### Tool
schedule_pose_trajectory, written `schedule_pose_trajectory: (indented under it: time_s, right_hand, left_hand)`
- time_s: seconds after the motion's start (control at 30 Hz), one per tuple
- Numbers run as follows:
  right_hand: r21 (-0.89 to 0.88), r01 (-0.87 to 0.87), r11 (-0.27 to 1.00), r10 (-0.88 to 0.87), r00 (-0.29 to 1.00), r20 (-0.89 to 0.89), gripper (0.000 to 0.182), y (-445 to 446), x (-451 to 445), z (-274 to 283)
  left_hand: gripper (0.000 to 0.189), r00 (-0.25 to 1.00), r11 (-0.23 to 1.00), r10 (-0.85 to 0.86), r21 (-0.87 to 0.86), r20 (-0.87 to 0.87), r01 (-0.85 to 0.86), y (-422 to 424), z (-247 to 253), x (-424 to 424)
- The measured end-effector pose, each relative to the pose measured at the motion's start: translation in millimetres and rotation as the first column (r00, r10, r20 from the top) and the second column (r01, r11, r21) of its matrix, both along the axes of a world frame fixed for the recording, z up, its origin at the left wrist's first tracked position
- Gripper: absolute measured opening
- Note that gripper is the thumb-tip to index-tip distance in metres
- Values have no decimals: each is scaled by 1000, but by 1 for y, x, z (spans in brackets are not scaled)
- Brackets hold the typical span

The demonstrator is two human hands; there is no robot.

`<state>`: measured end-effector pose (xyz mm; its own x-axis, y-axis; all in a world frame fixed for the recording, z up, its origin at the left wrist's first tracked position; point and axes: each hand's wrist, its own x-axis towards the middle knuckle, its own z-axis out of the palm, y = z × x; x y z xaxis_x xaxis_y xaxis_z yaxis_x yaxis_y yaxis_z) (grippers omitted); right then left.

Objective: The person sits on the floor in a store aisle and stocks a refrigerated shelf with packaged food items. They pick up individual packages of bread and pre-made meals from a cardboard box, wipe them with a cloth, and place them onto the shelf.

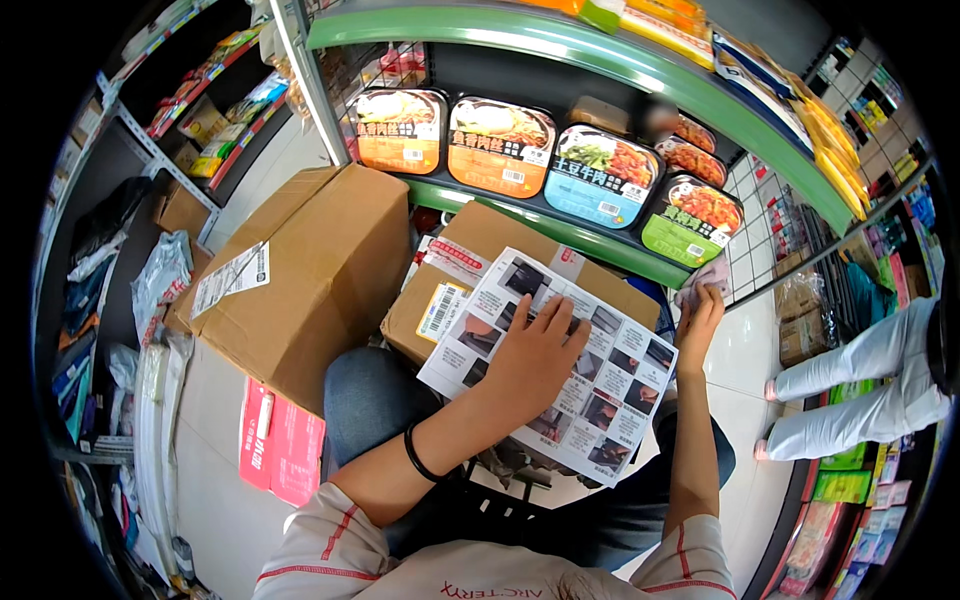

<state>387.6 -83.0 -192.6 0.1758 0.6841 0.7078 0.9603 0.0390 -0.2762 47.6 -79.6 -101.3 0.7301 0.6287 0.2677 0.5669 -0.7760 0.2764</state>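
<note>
A white printed sheet with small photos and text point(592, 375) lies slanted over a closed, taped cardboard box point(409, 322) in front of me. My left hand point(536, 349) rests on the upper part of the sheet with its fingers spread. Against the right end of the green shelf edge point(660, 266), my right hand point(701, 311) has its fingers closed on a crumpled greyish-pink cloth point(705, 281). Just above stand several packaged meal trays in a row, with the green-labelled one point(694, 221) nearest to my right hand.
A large cardboard box point(300, 277) stands at my left, beside a red box point(281, 450) on the floor. Yellow packets point(832, 157) fill the upper shelf. Another person's legs point(862, 390) are at the right. Stocked shelves line the far left point(112, 300).
</note>
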Motion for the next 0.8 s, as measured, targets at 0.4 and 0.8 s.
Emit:
schedule_pose_trajectory:
  time_s: [0.4,0.8]
  right_hand:
    - [-479,-334,812,502,818,281,42,24,-7,52]
    - [-777,-397,489,836,467,288,63,93,-76,129]
  left_hand:
    - [48,992,992,126,-27,-32,-127,-1,2,-3]
    - [49,979,983,176,-37,-102,-181,0,0,-4]
